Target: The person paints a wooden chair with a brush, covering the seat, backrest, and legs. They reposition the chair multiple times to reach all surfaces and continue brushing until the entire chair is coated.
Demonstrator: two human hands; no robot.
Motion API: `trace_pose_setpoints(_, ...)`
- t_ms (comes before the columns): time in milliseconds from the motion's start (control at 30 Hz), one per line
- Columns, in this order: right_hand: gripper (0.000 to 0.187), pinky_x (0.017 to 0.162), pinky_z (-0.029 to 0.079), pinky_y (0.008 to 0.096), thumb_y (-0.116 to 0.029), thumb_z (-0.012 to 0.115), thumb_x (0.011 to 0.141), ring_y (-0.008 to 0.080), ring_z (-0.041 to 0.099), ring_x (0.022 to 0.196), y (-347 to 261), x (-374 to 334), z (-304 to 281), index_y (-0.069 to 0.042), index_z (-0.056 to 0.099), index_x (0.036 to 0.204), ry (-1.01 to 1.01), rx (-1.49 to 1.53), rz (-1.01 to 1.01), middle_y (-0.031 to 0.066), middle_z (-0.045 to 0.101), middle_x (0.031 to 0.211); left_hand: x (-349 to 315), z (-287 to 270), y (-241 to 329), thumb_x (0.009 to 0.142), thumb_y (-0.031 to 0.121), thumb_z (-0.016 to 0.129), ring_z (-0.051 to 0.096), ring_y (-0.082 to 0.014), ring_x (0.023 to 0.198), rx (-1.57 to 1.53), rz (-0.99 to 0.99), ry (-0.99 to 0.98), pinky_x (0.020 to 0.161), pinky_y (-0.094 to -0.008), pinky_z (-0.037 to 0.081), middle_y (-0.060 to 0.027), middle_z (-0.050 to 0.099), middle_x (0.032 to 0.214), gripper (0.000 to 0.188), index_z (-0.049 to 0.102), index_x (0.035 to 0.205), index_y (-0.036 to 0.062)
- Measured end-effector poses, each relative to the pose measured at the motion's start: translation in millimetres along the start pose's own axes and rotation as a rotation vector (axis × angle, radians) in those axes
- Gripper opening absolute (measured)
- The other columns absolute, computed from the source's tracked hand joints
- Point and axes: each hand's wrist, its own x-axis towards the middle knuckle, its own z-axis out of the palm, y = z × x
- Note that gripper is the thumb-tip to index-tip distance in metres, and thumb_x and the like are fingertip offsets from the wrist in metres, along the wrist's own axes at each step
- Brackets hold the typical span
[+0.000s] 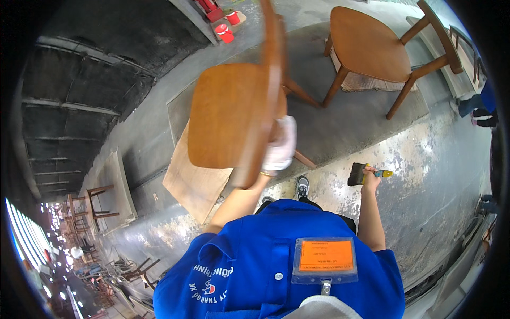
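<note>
A brown wooden chair (223, 117) is before me, its curved backrest smeared by motion. My left hand (281, 146), in a white glove, is closed on the chair's frame beside the backrest; the backrest partly hides its fingers. Out to the right, my bare right hand (372, 182) grips a paintbrush (356, 174) with wide dark bristles and a yellow and blue handle. The bristles point left, apart from the chair. Farther off at the right, a second brown wooden chair (369, 42) stands upright on the grey platform (319, 133).
A cardboard sheet (196, 175) lies under the near chair's left side. Red buckets (224, 33) stand at the far wall. Several chair frames (98, 204) are at the left. Another person's legs (470, 106) show at the right edge. Paint-spotted floor (425, 159) runs along the platform.
</note>
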Motion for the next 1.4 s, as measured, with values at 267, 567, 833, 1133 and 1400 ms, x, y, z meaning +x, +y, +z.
trace_pose_setpoints(267, 0.022, 0.08, 0.053, 0.0296, 0.019, 0.064, 0.074, 0.0145, 0.063, 0.079, 1, -32, -19, -0.002, 0.065, 0.081, -0.103, -0.095, -0.11, 0.0034, 0.066, 0.082, -8, 50, 4, 0.083, 0.029, 0.077, 0.069, -0.0416, 0.091, -0.188, 0.288, -0.36, 0.082, -0.0459, 0.055, -0.0197, 0.072, 0.101, 0.039, 0.067, 0.112, 0.0049)
trace_pose_setpoints(567, 0.027, 0.076, 0.053, 0.028, 0.021, 0.057, 0.073, 0.0137, 0.061, 0.075, 57, -97, -123, -0.005, 0.058, 0.079, 0.081, -0.134, 0.001, 0.0019, 0.062, 0.079, -117, -56, -142, 0.087, 0.007, 0.078, 0.072, -0.0285, 0.085, -0.057, 0.16, 0.248, 0.08, -0.0393, 0.058, -0.0143, 0.072, 0.092, 0.019, 0.064, 0.099, 0.0039)
trace_pose_setpoints(833, 0.026, 0.076, 0.053, 0.0283, 0.021, 0.062, 0.072, 0.0148, 0.065, 0.078, 96, -141, -150, -0.003, 0.063, 0.082, 0.11, -0.189, 0.058, 0.0028, 0.066, 0.082, -41, -119, -350, 0.091, 0.032, 0.067, 0.073, -0.0332, 0.095, 0.658, -0.191, -0.148, 0.084, -0.0441, 0.054, -0.0116, 0.077, 0.098, 0.026, 0.074, 0.106, 0.012)
trace_pose_setpoints(1133, 0.022, 0.081, 0.051, 0.029, 0.016, 0.065, 0.078, 0.0141, 0.063, 0.081, 39, -216, -33, -0.006, 0.063, 0.085, -0.005, -0.043, -0.005, 0.0012, 0.065, 0.084, -95, -117, -382, 0.096, 0.042, 0.061, 0.07, -0.0276, 0.079, 1.055, 0.255, -0.393, 0.063, -0.0412, 0.05, -0.0041, 0.076, 0.09, 0.034, 0.072, 0.095, 0.0097)
trace_pose_setpoints(1400, 0.024, 0.105, 0.045, 0.0354, 0.007, 0.071, 0.087, 0.0204, 0.062, 0.109, -104, -222, 122, -0.014, 0.062, 0.092, -0.43, 1.08, -0.12, 0.0028, 0.066, 0.108, -76, -164, -236, 0.091, 0.034, 0.07, 0.07, -0.0293, 0.087, 1.075, -0.032, -0.428, 0.071, -0.0417, 0.05, -0.01, 0.075, 0.094, 0.024, 0.073, 0.099, 0.0114)
